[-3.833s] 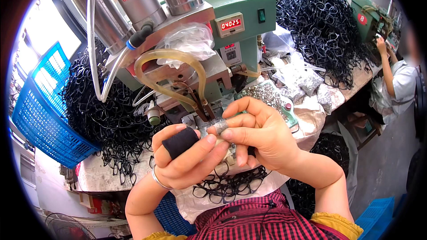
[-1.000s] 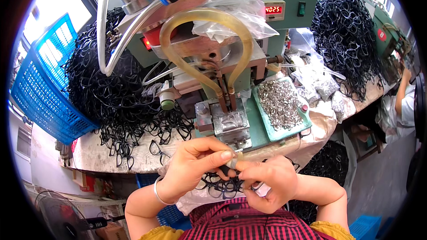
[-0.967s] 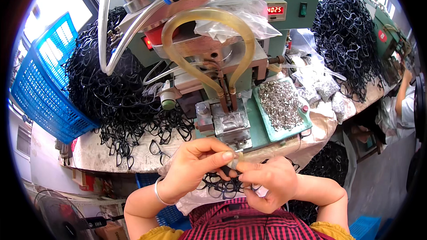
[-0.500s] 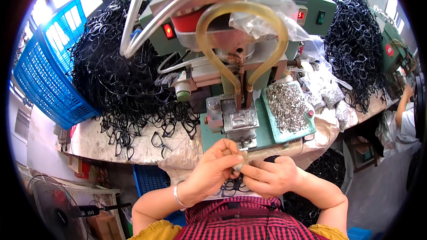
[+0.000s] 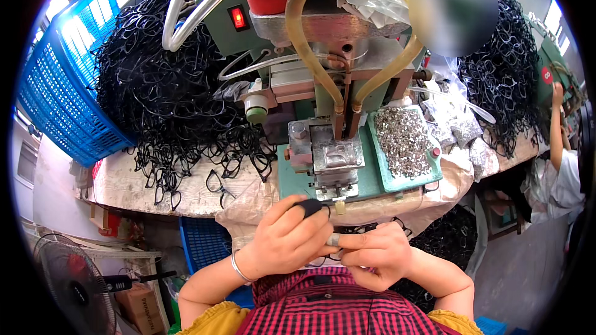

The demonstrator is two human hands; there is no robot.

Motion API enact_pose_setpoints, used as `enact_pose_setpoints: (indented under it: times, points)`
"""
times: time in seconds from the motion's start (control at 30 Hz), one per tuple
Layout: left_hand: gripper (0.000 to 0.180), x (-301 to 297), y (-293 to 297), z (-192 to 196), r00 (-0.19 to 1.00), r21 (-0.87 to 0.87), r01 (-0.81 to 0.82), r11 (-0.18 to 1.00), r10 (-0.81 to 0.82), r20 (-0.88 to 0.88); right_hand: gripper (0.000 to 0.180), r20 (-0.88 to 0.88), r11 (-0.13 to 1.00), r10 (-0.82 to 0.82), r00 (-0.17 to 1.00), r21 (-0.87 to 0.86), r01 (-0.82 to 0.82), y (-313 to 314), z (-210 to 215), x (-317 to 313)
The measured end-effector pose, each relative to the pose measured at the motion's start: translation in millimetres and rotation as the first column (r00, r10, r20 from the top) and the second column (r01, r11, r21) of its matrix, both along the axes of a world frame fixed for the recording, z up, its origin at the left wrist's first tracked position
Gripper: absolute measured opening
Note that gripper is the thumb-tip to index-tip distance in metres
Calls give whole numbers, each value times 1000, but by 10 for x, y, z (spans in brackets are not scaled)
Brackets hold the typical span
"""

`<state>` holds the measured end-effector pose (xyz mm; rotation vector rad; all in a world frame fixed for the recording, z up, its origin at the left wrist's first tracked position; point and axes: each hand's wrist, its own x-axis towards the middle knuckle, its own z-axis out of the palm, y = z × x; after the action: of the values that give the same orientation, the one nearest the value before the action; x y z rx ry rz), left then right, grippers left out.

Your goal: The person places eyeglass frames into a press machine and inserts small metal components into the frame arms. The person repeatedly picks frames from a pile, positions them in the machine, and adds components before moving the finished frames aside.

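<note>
My left hand (image 5: 288, 242), with a bracelet at the wrist, is closed just in front of the press. A small black, soft-looking piece (image 5: 312, 206) shows at its curled fingers; its exact kind is unclear. My right hand (image 5: 377, 255) is closed close beside it, fingers bent in. A grey wrap (image 5: 334, 239) covers the fingertip that points toward my left hand. Anything inside the right-hand fingers is hidden. Black eyeglass frames (image 5: 366, 227) lie partly behind and under my hands. Just beyond stands the press's metal fixture (image 5: 337, 156), below two copper-coloured electrodes (image 5: 345, 123).
A green tray (image 5: 415, 181) of small metal parts sits right of the fixture. Heaps of black eyeglass frames (image 5: 155, 80) rise left and right. A blue basket (image 5: 68, 96) leans at far left; a fan (image 5: 77, 291) stands below. Another person's arm (image 5: 557, 124) is at far right.
The black piece has gone from my right hand to my left. My left fingers have left the grey-wrapped fingertip and curled closed. The view has shifted slightly.
</note>
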<state>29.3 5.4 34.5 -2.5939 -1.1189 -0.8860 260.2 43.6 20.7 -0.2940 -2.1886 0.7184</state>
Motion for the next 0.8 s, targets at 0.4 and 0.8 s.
enact_pose_setpoints:
  times: [0.4, 0.8]
  points:
    - [66, 117, -40, 71, 332, -506, 747, 431, 418, 846, 26, -777, -37, 23, 629, -630, -776, -155, -114, 69]
    - [33, 337, -102, -669, 292, -574, 675, 463, 547, 785, 38, -16, 800, 69, 997, -596, -65, -117, -5, -91]
